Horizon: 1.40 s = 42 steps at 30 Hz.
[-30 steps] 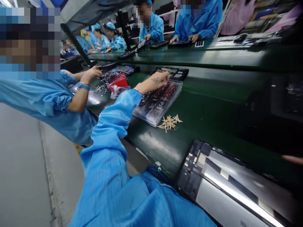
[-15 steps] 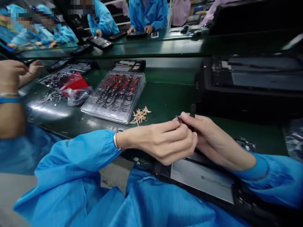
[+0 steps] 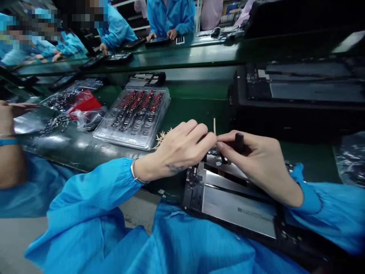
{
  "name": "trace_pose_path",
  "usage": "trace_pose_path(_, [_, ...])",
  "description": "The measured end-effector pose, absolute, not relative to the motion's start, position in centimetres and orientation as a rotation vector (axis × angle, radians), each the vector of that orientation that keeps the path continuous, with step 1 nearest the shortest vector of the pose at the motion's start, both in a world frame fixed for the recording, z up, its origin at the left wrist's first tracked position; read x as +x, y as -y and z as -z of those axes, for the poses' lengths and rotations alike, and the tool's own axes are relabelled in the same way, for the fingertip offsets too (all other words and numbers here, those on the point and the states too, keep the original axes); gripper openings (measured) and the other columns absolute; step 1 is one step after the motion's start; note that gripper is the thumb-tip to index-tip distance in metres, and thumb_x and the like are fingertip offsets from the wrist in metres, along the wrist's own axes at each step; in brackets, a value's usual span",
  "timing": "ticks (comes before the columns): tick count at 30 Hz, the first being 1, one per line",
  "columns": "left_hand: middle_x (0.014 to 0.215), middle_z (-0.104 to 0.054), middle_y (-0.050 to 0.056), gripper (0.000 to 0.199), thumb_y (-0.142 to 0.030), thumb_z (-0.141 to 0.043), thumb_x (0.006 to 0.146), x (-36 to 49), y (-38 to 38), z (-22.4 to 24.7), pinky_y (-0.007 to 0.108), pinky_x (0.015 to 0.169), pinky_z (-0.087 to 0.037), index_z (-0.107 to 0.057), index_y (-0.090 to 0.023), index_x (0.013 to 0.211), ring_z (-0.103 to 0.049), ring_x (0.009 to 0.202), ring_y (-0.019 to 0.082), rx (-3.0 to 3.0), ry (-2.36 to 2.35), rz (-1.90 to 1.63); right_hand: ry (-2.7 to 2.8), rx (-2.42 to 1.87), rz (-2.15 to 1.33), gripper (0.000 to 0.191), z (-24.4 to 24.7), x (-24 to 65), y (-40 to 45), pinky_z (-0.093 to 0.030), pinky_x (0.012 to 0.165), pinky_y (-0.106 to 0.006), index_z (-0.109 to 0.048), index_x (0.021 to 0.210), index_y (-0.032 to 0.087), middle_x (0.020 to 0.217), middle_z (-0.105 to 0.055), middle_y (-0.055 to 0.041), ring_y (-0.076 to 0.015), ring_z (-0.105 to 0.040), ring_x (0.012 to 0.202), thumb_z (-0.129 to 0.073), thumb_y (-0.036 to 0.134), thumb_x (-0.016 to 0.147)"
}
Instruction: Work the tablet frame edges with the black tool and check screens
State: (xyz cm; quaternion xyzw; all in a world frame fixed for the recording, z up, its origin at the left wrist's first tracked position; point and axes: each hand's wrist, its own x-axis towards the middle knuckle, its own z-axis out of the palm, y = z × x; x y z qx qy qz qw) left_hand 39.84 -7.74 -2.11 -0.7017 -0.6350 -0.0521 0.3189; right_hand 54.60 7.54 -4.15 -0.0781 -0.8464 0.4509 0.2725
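My left hand is closed in a pinch at a thin tan strip, which sticks up between the two hands' fingertips. Thumb and forefinger of my right hand meet there too. That hand also holds a black stick-like tool, its blunt end showing above the fingers; its exact kind is unclear. Beneath both hands lies an opened tablet with a silver battery. Small dark parts near the right fingertips are partly hidden.
A clear plastic tray of small parts stands left of a pile of tan strips. Farther left lie a red bag and loose small parts. A black box bears another opened tablet. Co-workers sit across and at left.
My hands have drawn slightly apart, and the tan strip now shows upright between them. My left hand has turned and risen, covering part of the strip pile. More of the tablet shows.
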Motion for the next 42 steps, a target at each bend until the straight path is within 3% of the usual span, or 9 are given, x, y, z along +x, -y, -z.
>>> trace_pose_path(8, [0.073, -0.057, 0.005, 0.030, -0.007, -0.039, 0.105, 41.4, 7.6, 1.6, 0.034, 0.064, -0.037, -0.063, -0.015, 0.088, -0.054, 0.071, 0.019, -1.793, 1.561, 0.016, 2.402, -0.015, -0.861, 0.014, 4.8, 54.8, -7.7, -0.042, 0.061, -0.031, -0.072, 0.094, 0.025, 0.078, -0.070, -0.0001, -0.0155, -0.061, 0.066, -0.061, 0.017, 0.094])
trace_pose_path(14, [0.075, -0.059, 0.004, 0.027, -0.013, -0.047, 0.104, 39.2, 8.8, 2.0, 0.033, 0.066, -0.041, -0.060, -0.018, 0.082, -0.054, 0.074, 0.020, -1.759, 1.624, 0.030, 2.400, -0.143, -1.061, 0.014, 4.6, 54.5, -7.7, -0.041, 0.057, -0.030, -0.074, 0.086, 0.022, 0.072, -0.069, -0.0004, -0.0155, -0.060, 0.062, -0.065, 0.029, 0.095])
trace_pose_path(20, [0.078, -0.062, 0.007, 0.024, -0.008, -0.049, 0.101, 35.5, 11.2, 2.4, 0.034, 0.065, -0.042, -0.063, -0.015, 0.083, -0.055, 0.074, 0.022, -1.621, 2.193, -0.402, 2.310, -0.398, -1.401, 0.018, 3.7, 54.1, -8.2, -0.043, 0.055, -0.029, -0.079, 0.085, 0.019, 0.071, -0.070, -0.0020, -0.0139, -0.058, 0.057, -0.074, 0.036, 0.086])
trace_pose_path(24, [0.097, -0.068, 0.013, 0.029, 0.004, -0.043, 0.096, 35.1, 11.8, 2.4, 0.036, 0.075, -0.046, -0.068, -0.008, 0.105, -0.061, 0.089, 0.026, -1.673, 2.301, -0.546, 2.219, -0.467, -1.562, 0.022, 4.1, 53.9, -8.7, -0.039, 0.053, -0.027, -0.080, 0.087, 0.020, 0.064, -0.062, 0.0008, -0.0099, -0.051, 0.053, -0.078, 0.042, 0.085])
trace_pose_path(28, [0.112, -0.068, 0.015, 0.032, -0.011, -0.045, 0.105, 36.3, 10.7, 2.8, 0.038, 0.085, -0.048, -0.066, -0.009, 0.129, -0.062, 0.102, 0.027, -1.704, 2.329, 0.067, 2.110, -0.450, -1.703, 0.021, 4.8, 53.9, -8.5, -0.039, 0.053, -0.025, -0.079, 0.086, 0.021, 0.065, -0.061, 0.0015, -0.0089, -0.051, 0.055, -0.081, 0.042, 0.085])
trace_pose_path(33, [0.103, -0.071, 0.006, 0.034, -0.044, -0.058, 0.104, 38.5, 6.7, 3.7, 0.024, 0.073, -0.045, -0.074, -0.015, 0.111, -0.061, 0.083, 0.013, -2.068, 2.373, 1.806, 2.088, -0.420, -1.656, 0.023, 5.3, 54.1, -7.8, -0.040, 0.052, -0.025, -0.077, 0.085, 0.020, 0.055, -0.055, 0.0033, -0.0103, -0.050, 0.054, -0.079, 0.043, 0.086])
trace_pose_path(35, [0.087, -0.066, 0.002, 0.035, -0.046, -0.060, 0.101, 38.8, 5.4, 3.2, 0.022, 0.065, -0.039, -0.073, -0.014, 0.098, -0.053, 0.072, 0.010, -2.037, 2.299, 2.176, 2.075, -0.409, -1.565, 0.022, 5.3, 54.2, -8.0, -0.041, 0.053, -0.025, -0.077, 0.089, 0.020, 0.060, -0.059, 0.0027, -0.0102, -0.051, 0.055, -0.079, 0.042, 0.086])
trace_pose_path(39, [0.066, -0.049, -0.004, 0.030, -0.038, -0.064, 0.097, 38.4, 4.5, 1.1, 0.023, 0.059, -0.027, -0.070, -0.013, 0.081, -0.040, 0.064, 0.008, -2.264, 2.434, 1.760, 2.019, -0.310, -1.415, 0.027, 4.3, 54.3, -8.8, -0.047, 0.063, -0.026, -0.076, 0.111, 0.025, 0.084, -0.071, 0.0006, -0.0112, -0.058, 0.068, -0.077, 0.041, 0.090])
trace_pose_path(42, [0.067, -0.052, -0.004, 0.027, -0.033, -0.060, 0.096, 37.8, 4.5, 0.1, 0.024, 0.057, -0.027, -0.071, -0.013, 0.081, -0.042, 0.063, 0.008, -2.455, 2.492, 1.188, 2.059, -0.261, -1.366, 0.016, 3.4, 54.4, -9.2, -0.046, 0.063, -0.026, -0.078, 0.102, 0.024, 0.083, -0.071, 0.0010, -0.0109, -0.059, 0.070, -0.078, 0.034, 0.089])
